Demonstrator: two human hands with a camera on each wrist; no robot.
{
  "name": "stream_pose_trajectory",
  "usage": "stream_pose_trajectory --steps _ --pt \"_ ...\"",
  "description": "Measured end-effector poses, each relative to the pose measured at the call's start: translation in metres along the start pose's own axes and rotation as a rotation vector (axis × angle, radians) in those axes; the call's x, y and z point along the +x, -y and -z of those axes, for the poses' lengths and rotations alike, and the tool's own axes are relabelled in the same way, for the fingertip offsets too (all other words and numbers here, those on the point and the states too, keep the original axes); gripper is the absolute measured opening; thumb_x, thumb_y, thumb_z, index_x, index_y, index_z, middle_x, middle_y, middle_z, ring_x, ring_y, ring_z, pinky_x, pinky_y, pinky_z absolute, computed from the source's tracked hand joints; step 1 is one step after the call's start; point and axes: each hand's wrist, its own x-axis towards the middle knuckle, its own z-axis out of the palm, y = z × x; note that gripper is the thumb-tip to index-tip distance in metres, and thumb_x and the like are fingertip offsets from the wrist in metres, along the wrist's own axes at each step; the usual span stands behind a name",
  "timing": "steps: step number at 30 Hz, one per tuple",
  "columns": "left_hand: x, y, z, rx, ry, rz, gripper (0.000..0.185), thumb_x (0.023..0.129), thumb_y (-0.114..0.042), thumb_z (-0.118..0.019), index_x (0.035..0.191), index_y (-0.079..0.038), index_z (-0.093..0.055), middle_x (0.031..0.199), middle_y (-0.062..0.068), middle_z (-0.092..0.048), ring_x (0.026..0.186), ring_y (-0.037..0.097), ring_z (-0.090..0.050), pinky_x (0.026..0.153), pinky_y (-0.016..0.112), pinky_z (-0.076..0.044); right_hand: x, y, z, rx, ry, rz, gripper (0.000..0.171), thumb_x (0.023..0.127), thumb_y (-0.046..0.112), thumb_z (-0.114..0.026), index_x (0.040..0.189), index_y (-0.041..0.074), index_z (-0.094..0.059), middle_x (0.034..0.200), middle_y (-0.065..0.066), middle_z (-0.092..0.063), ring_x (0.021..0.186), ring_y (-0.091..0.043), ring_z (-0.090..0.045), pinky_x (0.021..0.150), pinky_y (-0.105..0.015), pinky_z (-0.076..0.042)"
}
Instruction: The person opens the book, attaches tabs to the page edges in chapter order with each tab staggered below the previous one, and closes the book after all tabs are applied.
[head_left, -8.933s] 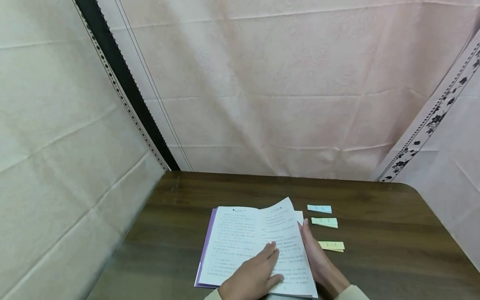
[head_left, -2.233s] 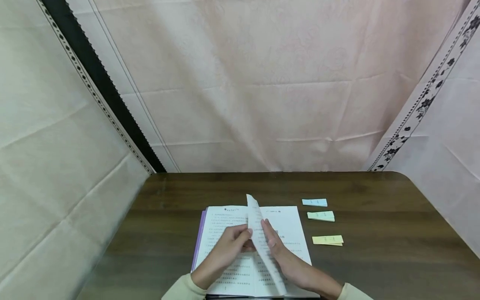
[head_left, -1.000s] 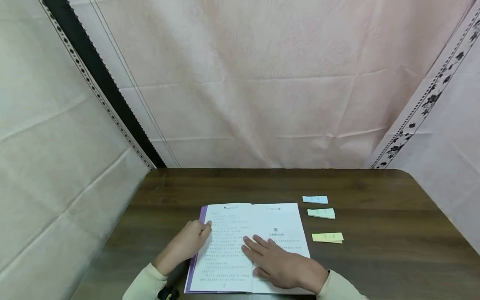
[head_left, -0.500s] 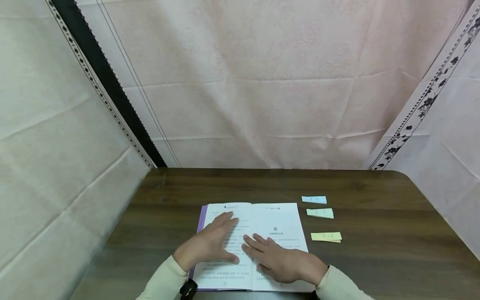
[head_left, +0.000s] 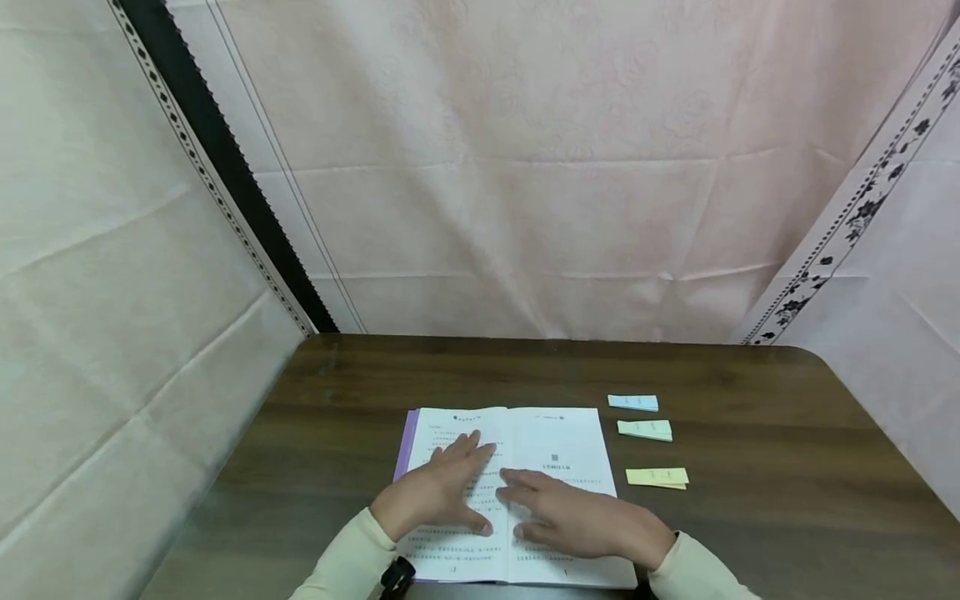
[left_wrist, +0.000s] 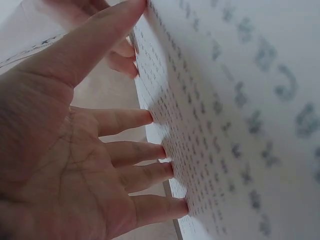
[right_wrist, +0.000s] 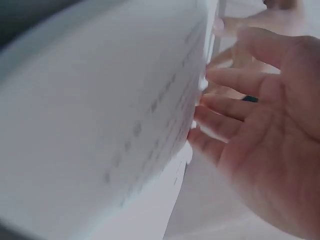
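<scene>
An open book [head_left: 555,437] with a purple cover lies flat on the dark wooden table [head_left: 787,517]. My left hand [head_left: 442,487] presses its left page with straight, spread fingers. My right hand [head_left: 577,517] lies flat on the right page close to the spine. In the left wrist view the left hand's fingertips [left_wrist: 167,170] touch the printed page [left_wrist: 240,115]. In the right wrist view the right hand's fingers [right_wrist: 220,125] press against the page [right_wrist: 115,120]. Neither hand holds anything.
Three small paper slips lie right of the book: blue [head_left: 633,402], green [head_left: 645,430] and yellow [head_left: 657,477]. Pale cloth curtains [head_left: 525,167] close in the table on the back and both sides. Bare wood shows left of the book and at the far right.
The lifted page has been laid flat. My left hand moved from the book's left edge onto the left page. My right hand stayed pressing the right page.
</scene>
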Motion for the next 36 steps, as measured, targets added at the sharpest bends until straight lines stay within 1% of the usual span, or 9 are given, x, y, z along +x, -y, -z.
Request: stream_pose_trajectory --steps 4,8,12,15,19,24,28,32,36 --pt "0.000 0.002 0.000 -0.020 0.004 0.005 0.111 0.075 -0.045 -0.095 0.164 -0.011 -0.037 0.174 0.016 -0.022 0.161 0.035 -0.019 0.126 0.061 -0.023 -0.001 -0.011 0.010 0.069 -0.104 -0.015 0.049 0.109 0.034 -0.060 0.151 0.009 -0.057 0.159 -0.010 -0.049 0.149 -0.030 -0.044 0.118 -0.053 -0.042" --pt "0.002 0.001 -0.001 -0.038 0.006 0.012 0.112 0.074 -0.044 -0.096 0.164 -0.012 -0.037 0.175 0.014 -0.021 0.162 0.033 -0.018 0.127 0.060 -0.022 -0.008 -0.038 0.026 0.108 -0.241 -0.012 0.039 0.108 0.023 -0.063 0.142 0.005 -0.063 0.146 -0.009 -0.059 0.138 -0.030 -0.053 0.113 -0.055 -0.046" --pt "0.005 -0.003 -0.001 -0.023 -0.004 0.016 0.115 0.072 -0.044 -0.097 0.164 -0.011 -0.037 0.175 0.015 -0.021 0.162 0.034 -0.018 0.127 0.060 -0.021 -0.017 -0.072 0.047 0.094 -0.367 -0.065 0.034 0.105 0.017 -0.067 0.135 0.002 -0.066 0.138 -0.008 -0.064 0.129 -0.031 -0.061 0.105 -0.056 -0.051" --pt "0.006 -0.004 -0.001 -0.025 -0.008 0.014 0.117 0.070 -0.043 -0.098 0.164 -0.010 -0.037 0.174 0.017 -0.021 0.162 0.035 -0.018 0.127 0.060 -0.021 -0.024 -0.097 0.062 0.042 -0.414 -0.145 0.035 0.103 0.015 -0.070 0.134 -0.001 -0.066 0.136 -0.014 -0.065 0.127 -0.037 -0.062 0.102 -0.058 -0.052" --pt "0.005 -0.003 0.001 -0.042 -0.003 0.015 0.117 0.069 -0.042 -0.098 0.163 -0.009 -0.037 0.174 0.018 -0.021 0.162 0.036 -0.018 0.127 0.061 -0.020 -0.030 -0.124 0.075 -0.022 -0.397 -0.242 0.040 0.101 0.015 -0.072 0.136 -0.004 -0.065 0.137 -0.021 -0.063 0.129 -0.044 -0.059 0.101 -0.061 -0.053" --pt "0.003 0.001 0.001 -0.042 0.003 0.025 0.116 0.070 -0.041 -0.098 0.163 -0.009 -0.038 0.174 0.017 -0.022 0.162 0.035 -0.018 0.127 0.061 -0.020 -0.028 -0.150 0.083 -0.107 -0.378 -0.266 0.040 0.098 0.012 -0.076 0.132 -0.007 -0.066 0.131 -0.026 -0.065 0.119 -0.043 -0.063 0.094 -0.056 -0.057" --pt "0.004 0.002 0.000 -0.045 0.007 0.024 0.116 0.070 -0.041 -0.098 0.163 -0.009 -0.038 0.174 0.017 -0.024 0.162 0.035 -0.019 0.127 0.061 -0.021 -0.027 -0.160 0.084 -0.119 -0.375 -0.296 0.038 0.096 0.005 -0.077 0.129 -0.008 -0.068 0.127 -0.026 -0.067 0.111 -0.037 -0.066 0.087 -0.050 -0.060" --pt "0.005 0.001 -0.001 -0.049 0.003 0.024 0.115 0.070 -0.040 -0.099 0.163 -0.010 -0.038 0.174 0.016 -0.024 0.161 0.035 -0.020 0.127 0.061 -0.021 -0.026 -0.166 0.083 -0.134 -0.349 -0.354 0.036 0.096 0.005 -0.076 0.129 -0.006 -0.068 0.127 -0.025 -0.067 0.105 -0.032 -0.067 0.083 -0.048 -0.060" --pt "0.005 0.000 0.000 -0.047 -0.002 0.013 0.116 0.069 -0.041 -0.099 0.163 -0.009 -0.038 0.174 0.017 -0.024 0.161 0.036 -0.019 0.127 0.061 -0.021 -0.026 -0.171 0.084 -0.246 -0.331 -0.366 0.035 0.096 0.009 -0.078 0.128 -0.002 -0.071 0.125 -0.022 -0.068 0.109 -0.036 -0.068 0.086 -0.053 -0.059"
